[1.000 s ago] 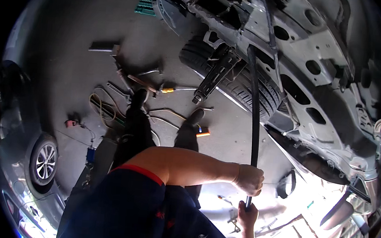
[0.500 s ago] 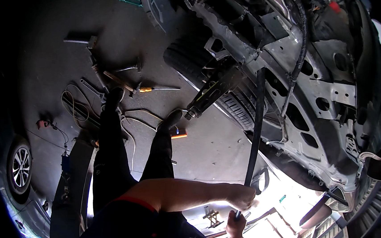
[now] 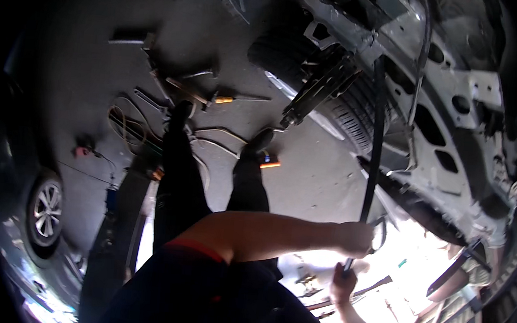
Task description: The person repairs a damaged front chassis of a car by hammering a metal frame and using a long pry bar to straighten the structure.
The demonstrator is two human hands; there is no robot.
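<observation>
Hands: left grip [image 3: 355,239] & right grip [image 3: 343,283] both clamped on black bar [image 3: 377,140], its lower end hidden.

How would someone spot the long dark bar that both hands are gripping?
Start at the stripped pale-grey car body and the black tyre beneath it. The long dark bar runs down from there to the left hand and right hand. Unlike the floor tools, it stands upright.
</observation>
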